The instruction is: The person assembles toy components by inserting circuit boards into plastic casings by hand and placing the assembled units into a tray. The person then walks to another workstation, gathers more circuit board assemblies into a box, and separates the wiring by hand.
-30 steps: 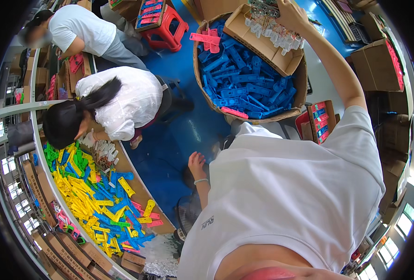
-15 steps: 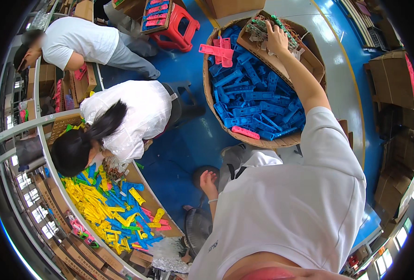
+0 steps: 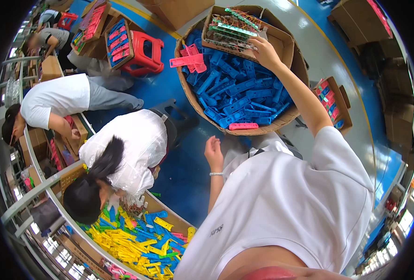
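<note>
My right hand (image 3: 265, 53) reaches over a shallow cardboard box (image 3: 282, 44). Its fingers are closed at the right end of a strip of green circuit boards (image 3: 235, 30); the exact grip is partly hidden. More boards with thin wires lie in the same box. That box rests on the far rim and contents of a big round-sided carton (image 3: 188, 95) full of blue plastic casings (image 3: 237, 88). Pink casings (image 3: 190, 60) lie on its left edge, and one pink piece (image 3: 243, 126) is at the near side. My left hand (image 3: 213, 153) hangs beside the carton, fingers loosely apart, holding nothing.
At left, two people in white tops (image 3: 127, 149) bend over benches. A tray of yellow and blue casings (image 3: 123, 242) lies near. A red stool (image 3: 146, 53) carries a box of pink and blue pieces. Another box of pieces (image 3: 330, 105) stands right of the carton.
My view has shifted, so the carton sits further left. My right hand has moved from on top of the board heap to its right side. My left hand has risen closer to the carton.
</note>
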Motion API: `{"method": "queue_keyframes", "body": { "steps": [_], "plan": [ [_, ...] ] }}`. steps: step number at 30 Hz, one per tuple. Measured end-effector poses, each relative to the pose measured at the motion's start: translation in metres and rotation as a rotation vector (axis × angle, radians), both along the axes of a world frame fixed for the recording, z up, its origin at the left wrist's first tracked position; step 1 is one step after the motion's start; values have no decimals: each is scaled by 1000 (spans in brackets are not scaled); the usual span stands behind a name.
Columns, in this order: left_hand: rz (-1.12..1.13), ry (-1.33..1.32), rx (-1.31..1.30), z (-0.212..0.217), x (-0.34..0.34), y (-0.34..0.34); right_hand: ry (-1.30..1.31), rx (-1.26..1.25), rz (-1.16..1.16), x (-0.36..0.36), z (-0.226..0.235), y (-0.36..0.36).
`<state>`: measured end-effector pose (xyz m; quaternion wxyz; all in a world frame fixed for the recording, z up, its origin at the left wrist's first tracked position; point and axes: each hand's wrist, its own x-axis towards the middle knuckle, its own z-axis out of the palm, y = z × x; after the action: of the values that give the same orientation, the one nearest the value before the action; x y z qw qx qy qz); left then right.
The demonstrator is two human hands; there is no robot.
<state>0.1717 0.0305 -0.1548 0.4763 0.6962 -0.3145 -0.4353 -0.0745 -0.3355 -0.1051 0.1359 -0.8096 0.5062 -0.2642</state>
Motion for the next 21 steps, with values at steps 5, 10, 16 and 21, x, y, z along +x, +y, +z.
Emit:
{"method": "queue_keyframes", "body": {
  "steps": [5, 10, 16, 21],
  "plan": [
    [-525, -640, -389, -17, -4, -90, -161, 236, -323, -89, -11, 156],
    [-877, -918, -200, -89, -34, -102, -59, 446, -840, -154, -44, 335],
    [-1002, -921, -211, -103, -42, -103, -165, 662, -1293, -137, -66, 495],
    [-1110, -867, -132, -98, -37, -106, -178, 862, -1513, -105, -91, 562]
  ]
}}
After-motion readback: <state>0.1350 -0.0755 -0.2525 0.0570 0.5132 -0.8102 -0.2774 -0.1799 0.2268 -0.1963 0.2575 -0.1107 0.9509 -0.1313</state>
